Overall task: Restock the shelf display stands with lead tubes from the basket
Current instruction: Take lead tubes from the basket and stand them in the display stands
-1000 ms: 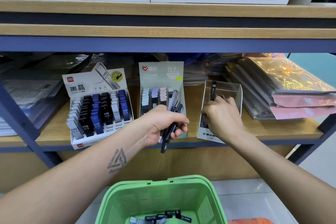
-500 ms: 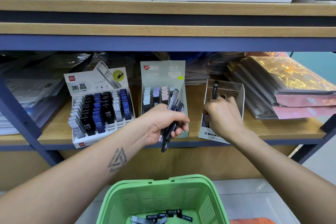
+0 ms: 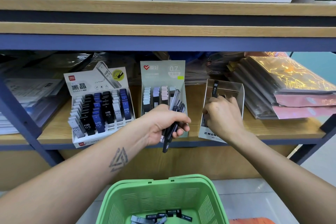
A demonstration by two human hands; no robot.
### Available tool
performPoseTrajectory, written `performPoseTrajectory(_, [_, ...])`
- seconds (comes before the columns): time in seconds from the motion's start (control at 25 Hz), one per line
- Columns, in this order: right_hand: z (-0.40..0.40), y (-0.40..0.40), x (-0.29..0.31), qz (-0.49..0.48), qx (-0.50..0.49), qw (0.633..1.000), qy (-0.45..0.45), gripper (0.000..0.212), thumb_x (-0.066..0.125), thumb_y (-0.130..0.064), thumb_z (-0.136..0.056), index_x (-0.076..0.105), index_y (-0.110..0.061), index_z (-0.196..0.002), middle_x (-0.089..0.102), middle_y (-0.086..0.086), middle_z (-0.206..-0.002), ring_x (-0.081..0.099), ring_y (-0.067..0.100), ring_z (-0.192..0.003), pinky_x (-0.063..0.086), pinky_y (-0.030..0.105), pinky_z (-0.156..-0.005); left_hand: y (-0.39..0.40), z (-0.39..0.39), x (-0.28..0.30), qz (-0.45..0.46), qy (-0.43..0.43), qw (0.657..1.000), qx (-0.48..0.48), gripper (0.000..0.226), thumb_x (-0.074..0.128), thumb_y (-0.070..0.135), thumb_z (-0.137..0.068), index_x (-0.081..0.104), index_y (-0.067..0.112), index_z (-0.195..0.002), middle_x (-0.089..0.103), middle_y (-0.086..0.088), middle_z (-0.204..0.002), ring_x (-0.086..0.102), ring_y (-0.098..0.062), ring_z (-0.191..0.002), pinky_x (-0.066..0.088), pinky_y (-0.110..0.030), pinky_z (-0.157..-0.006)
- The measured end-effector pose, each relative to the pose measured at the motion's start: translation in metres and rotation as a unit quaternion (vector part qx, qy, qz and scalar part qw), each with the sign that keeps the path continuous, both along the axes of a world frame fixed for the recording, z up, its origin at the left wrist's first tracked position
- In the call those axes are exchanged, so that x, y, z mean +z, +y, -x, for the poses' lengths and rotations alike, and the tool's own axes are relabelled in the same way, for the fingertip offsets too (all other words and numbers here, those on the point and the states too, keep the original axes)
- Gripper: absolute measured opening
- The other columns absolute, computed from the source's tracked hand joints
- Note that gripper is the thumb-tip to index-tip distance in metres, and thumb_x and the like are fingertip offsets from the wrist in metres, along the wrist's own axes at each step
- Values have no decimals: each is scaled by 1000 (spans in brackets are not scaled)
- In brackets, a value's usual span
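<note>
**Filling the clear stand, one tube at a time**

The left hand [image 3: 164, 123] has its fingers wrapped around a bundle of lead tubes [image 3: 173, 114], keeping the supply close to the shelf. The right hand [image 3: 222, 114] reaches into the clear stand [image 3: 234, 92], fingers curled; I cannot tell if they pinch the black tube [image 3: 215, 88] standing there. More tubes lie in the green basket [image 3: 127, 203] below, so restocking is probably not finished.

Wooden shelf [image 3: 54, 132] with blue metal frame. On it, left to right: stacked plastic sleeves [image 3: 27, 92], white HB 0.5 lead display stand [image 3: 101, 107], grey-green 0.7 stand [image 3: 162, 85], clear Mono stand [image 3: 225, 89], glossy wrapped folders [image 3: 283, 85].
</note>
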State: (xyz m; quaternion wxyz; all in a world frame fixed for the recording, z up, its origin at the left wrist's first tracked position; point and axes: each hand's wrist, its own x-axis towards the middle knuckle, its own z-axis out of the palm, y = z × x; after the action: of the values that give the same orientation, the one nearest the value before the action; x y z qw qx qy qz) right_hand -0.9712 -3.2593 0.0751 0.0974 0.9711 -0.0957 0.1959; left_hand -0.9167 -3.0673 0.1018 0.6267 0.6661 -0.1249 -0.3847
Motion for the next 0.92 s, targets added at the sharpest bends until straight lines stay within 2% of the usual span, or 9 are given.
performPoseTrajectory(0.08, [3,6,13,-196,62,978,-29,15,67,-11,-88,78,-21,-93,71,-6,-96,61,14,-90,41,26,-77,0,0,0,9,16,1000,-8,21,72,1,-85,65,-6,-104,66,-19,-76,54,-18,-53,41,-20,-43])
performPoseTrajectory(0.12, [5,9,22,-348,95,932,-20,15,68,-11,-90,78,-18,-99,72,-7,-95,62,8,-86,44,16,-74,0,1,1,16,26,999,-12,21,70,-1,-85,66,-7,-104,66,-19,-77,54,-18,-53,41,-20,-43])
performPoseTrajectory(0.2, [11,20,32,-611,150,776,30,20,71,-8,-92,74,-11,-112,75,-2,-95,67,4,-79,47,10,-66,2,2,2,28,46,998,-21,18,66,-5,-86,66,-8,-104,64,-20,-78,53,-18,-54,40,-20,-42])
performPoseTrajectory(0.24, [13,24,32,-676,160,718,46,22,71,-6,-91,73,-7,-114,76,3,-94,69,6,-77,49,12,-65,3,3,2,33,53,998,-28,17,63,-6,-87,65,-7,-104,64,-20,-78,53,-18,-54,40,-20,-42])
performPoseTrajectory(0.28, [14,26,31,-697,170,694,56,21,72,-5,-90,73,-4,-111,76,6,-92,69,9,-75,51,15,-65,4,4,3,37,60,997,-37,17,62,-6,-89,64,-6,-105,64,-20,-79,53,-18,-54,41,-20,-42])
performPoseTrajectory(0.36, [14,26,29,-696,174,694,54,13,75,-6,-87,76,-4,-100,75,9,-86,68,13,-72,51,19,-65,6,5,4,47,78,995,-51,21,63,-3,-91,63,-5,-112,64,-20,-81,56,-19,-57,43,-20,-43])
performPoseTrajectory(0.56, [7,10,32,-775,104,624,-8,11,73,0,-87,71,0,-98,71,15,-84,65,20,-68,55,26,-66,17,0,7,38,96,994,-28,34,63,17,-97,65,-9,-117,70,-21,-89,66,-21,-65,54,-22,-49])
performPoseTrajectory(0.76, [8,2,36,-795,125,594,-15,17,65,3,-92,72,3,-108,75,20,-93,73,24,-78,61,26,-70,25,-4,6,55,97,994,13,10,58,8,-98,61,-1,-100,67,-22,-87,49,-13,-48,37,-17,-38])
performPoseTrajectory(0.92, [9,2,39,-794,142,591,-5,11,68,2,-89,72,2,-99,74,21,-92,74,27,-80,61,27,-73,27,-7,4,68,101,992,11,3,61,4,-95,60,2,-93,66,-21,-91,42,-9,-43,32,-16,-36])
